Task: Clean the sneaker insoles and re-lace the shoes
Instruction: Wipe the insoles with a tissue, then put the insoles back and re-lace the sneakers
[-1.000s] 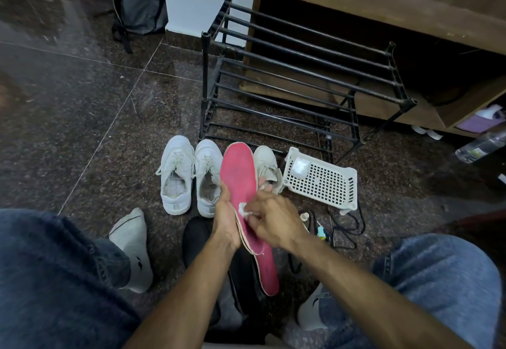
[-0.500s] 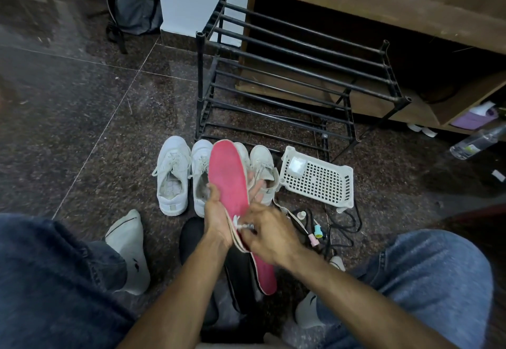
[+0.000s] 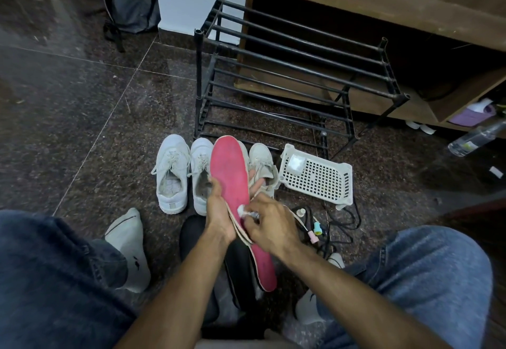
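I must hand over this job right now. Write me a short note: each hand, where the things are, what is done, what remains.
Left hand holds the pink insole upright above the floor.
Right hand pinches a small white wipe against the insole's middle.
Loose white laces hang along the insole by the left palm.
White sneakers stand in a row before the black shoe rack; the white basket lies to their right.
Done: this insole is out and being wiped.
Left: finish wiping, other insoles, refit, re-lace.

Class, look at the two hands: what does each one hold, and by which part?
The left hand grips the pink insole at its middle, thumb on the left edge. The right hand pinches a small white wipe against the insole's face.
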Motion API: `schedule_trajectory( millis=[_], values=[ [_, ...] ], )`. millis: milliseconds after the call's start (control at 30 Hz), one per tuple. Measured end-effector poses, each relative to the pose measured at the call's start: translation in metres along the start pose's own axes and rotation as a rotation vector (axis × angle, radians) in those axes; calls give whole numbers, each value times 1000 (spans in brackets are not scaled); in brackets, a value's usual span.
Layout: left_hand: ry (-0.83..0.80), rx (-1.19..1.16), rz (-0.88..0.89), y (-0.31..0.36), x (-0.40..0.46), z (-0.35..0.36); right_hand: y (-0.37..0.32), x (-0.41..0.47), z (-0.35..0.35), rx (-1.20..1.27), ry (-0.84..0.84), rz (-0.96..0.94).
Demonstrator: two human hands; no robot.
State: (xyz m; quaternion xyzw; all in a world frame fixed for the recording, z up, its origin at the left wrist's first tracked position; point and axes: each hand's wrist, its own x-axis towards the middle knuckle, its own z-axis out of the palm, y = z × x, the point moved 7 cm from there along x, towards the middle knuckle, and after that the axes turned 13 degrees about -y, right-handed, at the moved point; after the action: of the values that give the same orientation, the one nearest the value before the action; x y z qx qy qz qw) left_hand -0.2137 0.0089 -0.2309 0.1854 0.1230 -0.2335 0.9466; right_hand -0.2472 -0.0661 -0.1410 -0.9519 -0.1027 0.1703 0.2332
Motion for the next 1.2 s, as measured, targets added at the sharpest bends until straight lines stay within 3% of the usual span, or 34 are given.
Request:
schedule_trajectory(
  millis=[100, 200, 333, 467, 567, 667, 833, 1000, 1200],
  values=[
    [116, 40, 13, 2, 1, -21, 4, -6, 17, -40, -279, -20],
    [240, 249, -85, -8, -6, -45, 31, -4, 23, -26, -512, 69],
    [297, 338, -146, -25, -17, -63, 76, 8, 28, 530, -442, 317],
    [291, 376, -147, -34, -19, -62, 82, 9, 71, 595, -576, 396],
    [326, 425, -172, -37, -19, -76, 86, 10, 96, 638, -580, 445],
    [336, 561, -222, -47, -16, -93, 110, 14, 103, 591, -539, 495],
    [433, 1007, -337, -59, -10, -118, 188, 16, 87, 168, -553, 567],
    [383, 1622, -567, -60, -15, -168, 246, 25, 91, 93, -544, 659],
    [280, 1922, -656, -59, -25, -178, 263, 43, 141, 79, -677, 650]
  ],
)
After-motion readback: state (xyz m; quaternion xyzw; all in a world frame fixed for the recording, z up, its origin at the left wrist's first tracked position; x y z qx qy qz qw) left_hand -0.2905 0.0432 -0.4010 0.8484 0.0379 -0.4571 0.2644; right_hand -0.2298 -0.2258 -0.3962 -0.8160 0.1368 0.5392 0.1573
